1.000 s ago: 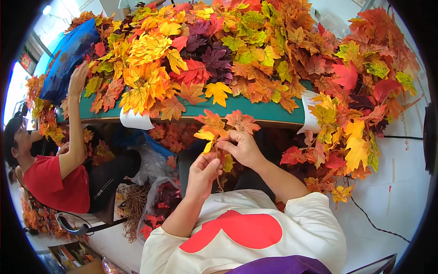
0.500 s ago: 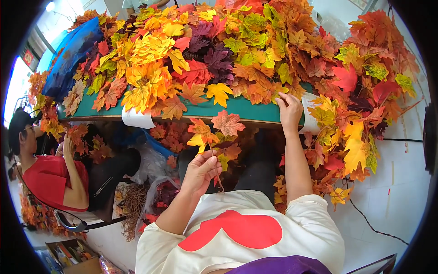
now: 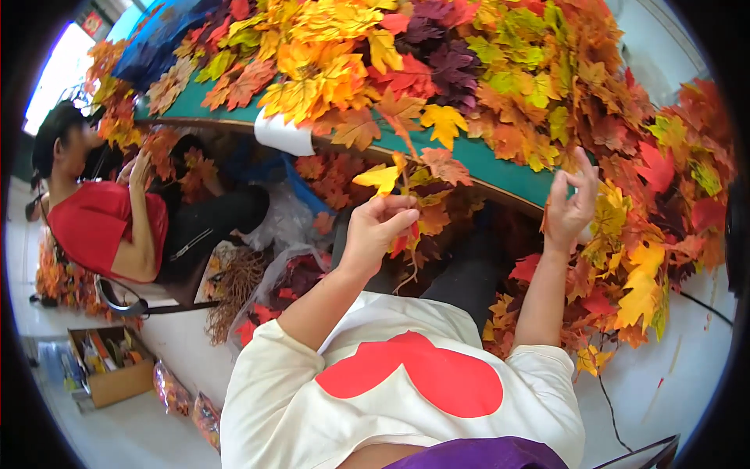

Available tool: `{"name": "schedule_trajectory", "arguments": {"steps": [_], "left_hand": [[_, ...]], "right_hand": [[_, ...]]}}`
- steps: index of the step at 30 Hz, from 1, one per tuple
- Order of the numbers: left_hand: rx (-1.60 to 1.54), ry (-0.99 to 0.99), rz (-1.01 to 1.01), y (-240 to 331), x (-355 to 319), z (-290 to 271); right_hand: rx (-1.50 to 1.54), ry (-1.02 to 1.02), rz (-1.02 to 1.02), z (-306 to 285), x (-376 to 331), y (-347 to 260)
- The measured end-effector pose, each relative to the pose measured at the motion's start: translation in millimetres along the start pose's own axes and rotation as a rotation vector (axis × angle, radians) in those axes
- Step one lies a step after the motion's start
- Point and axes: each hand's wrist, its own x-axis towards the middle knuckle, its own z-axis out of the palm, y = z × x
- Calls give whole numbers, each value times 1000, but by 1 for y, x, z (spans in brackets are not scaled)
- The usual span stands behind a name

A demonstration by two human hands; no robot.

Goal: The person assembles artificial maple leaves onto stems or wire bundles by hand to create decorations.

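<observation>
My left hand (image 3: 379,234) is closed on the thin brown stem of an artificial maple leaf spray (image 3: 445,166) with orange, yellow and reddish leaves. It is held in front of the table edge, and the stem's lower end hangs below my fingers. My right hand (image 3: 573,199) is raised at the right end of the green tabletop (image 3: 500,173), its fingers bent and apart, with nothing plainly visible between them. Beyond it lies a large heap of artificial maple leaves (image 3: 516,102) in orange, yellow, red and purple.
A white sheet (image 3: 283,137) hangs over the table edge. On the left, a person in a red top (image 3: 109,227) sits handling leaves. A bundle of brown stems (image 3: 234,293), a clear plastic bag (image 3: 273,281) and a cardboard box (image 3: 117,375) stand lower left. A dark cable (image 3: 613,414) crosses the floor.
The view has turned, so the table appears slanted and shifted right. My right hand has come away from the leaves at the table edge. My left hand still holds the leaf spray.
</observation>
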Motion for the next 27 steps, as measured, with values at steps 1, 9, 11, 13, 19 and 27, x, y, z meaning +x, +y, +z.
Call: {"name": "schedule_trajectory", "arguments": {"steps": [1, 9, 11, 13, 19, 27], "left_hand": [[63, 2, 65, -1, 3, -3], [-124, 56, -64, -3, 9, -9], [-249, 8, -133, -2, 6, -7], [-278, 17, -142, -1, 5, -5], [-393, -32, -162, -8, 2, -4], [-406, -80, -147, 1, -6, -2]], "right_hand": [[66, -10, -4, 0, 1, -6], [581, -565, 176, 24, -33, -73], [566, -722, 297, 25, -47, -93], [554, -769, 271, 28, -50, -102], [432, -682, -27, 35, -43, -113], [409, -607, 10, 43, -53, -99]]}}
